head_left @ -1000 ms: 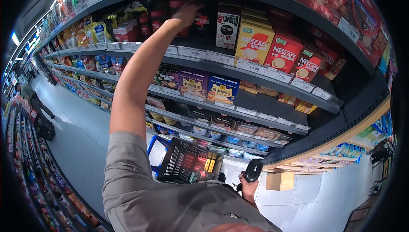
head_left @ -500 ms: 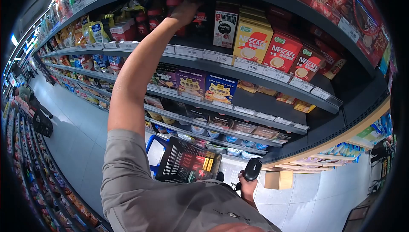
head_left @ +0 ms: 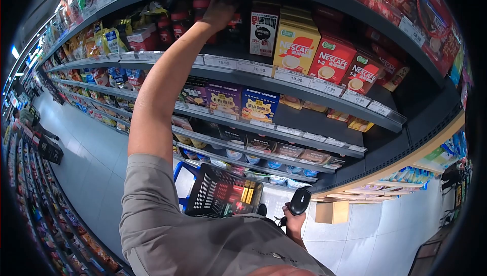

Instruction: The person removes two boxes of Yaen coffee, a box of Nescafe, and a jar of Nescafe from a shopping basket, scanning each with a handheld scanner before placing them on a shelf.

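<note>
1. The left hand (head_left: 220,14) is stretched onto the shelf (head_left: 261,79), left of the yellow box (head_left: 296,47), and is laid over or beside a red-lidded jar (head_left: 201,5). Its fingertips are lost in shadow; whether they are closed on anything cannot be told.
2. The jar is placed left of the yellow box, on the same shelf, partly hidden by the hand.
3. A black device (head_left: 300,201) is held in the right hand (head_left: 294,219), below the yellow box, with the fingers wrapped around it.
4. "NESCAFÉ" is printed on the yellow box, and 19.90 is shown on the tag (head_left: 291,77) beneath it.
5. "NESCAFÉ 1+2" can be read on the red box (head_left: 332,59) to its right.
6. "黑咖啡" is printed on the white-fronted box (head_left: 262,32) to its left.
7. "卡布奇诺" is carried by a purple box (head_left: 223,98), below and left of the yellow box.
8. Red and yellow packs are held in a black basket (head_left: 205,187), lower left of the yellow box, above pale floor tiles (head_left: 91,169).
</note>
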### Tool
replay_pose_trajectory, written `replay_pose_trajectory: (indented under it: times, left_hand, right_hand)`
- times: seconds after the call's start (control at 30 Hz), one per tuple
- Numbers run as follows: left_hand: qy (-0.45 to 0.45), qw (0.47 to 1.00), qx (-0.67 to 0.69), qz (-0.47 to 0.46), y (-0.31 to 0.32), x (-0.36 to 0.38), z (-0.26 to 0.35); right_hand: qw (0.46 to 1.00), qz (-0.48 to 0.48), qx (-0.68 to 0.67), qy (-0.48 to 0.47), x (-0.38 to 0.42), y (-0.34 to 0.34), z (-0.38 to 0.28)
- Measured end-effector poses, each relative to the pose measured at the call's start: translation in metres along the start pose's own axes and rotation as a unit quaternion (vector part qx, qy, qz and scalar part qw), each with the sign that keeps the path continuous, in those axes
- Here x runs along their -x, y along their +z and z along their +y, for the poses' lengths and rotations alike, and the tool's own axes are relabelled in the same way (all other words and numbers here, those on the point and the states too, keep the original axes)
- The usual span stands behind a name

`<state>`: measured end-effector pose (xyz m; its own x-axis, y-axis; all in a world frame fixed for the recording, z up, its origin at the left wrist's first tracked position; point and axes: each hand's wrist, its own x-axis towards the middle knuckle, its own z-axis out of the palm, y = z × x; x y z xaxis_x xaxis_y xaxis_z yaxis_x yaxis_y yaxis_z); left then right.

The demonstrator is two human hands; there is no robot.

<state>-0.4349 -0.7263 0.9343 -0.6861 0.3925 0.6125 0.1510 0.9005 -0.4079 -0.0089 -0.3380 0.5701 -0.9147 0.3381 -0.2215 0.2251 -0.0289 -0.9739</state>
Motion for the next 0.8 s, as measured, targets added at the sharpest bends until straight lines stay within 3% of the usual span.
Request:
replay_pose_trajectory:
  times: [0.23,0.63,0.8]
  left_hand:
    - [-0.006,0.994,0.105,0.030,0.026,-0.007,-0.001]
    - [-0.024,0.996,0.081,-0.001,0.012,-0.005,0.007]
    - [-0.020,0.997,0.075,0.029,0.026,-0.010,0.002]
  right_hand:
    - [1.000,0.001,0.011,-0.002,-0.002,-0.002,0.004]
    - [1.000,0.015,0.001,0.009,-0.001,-0.003,0.005]
    - [1.000,0.017,0.005,0.013,-0.003,-0.004,0.005]
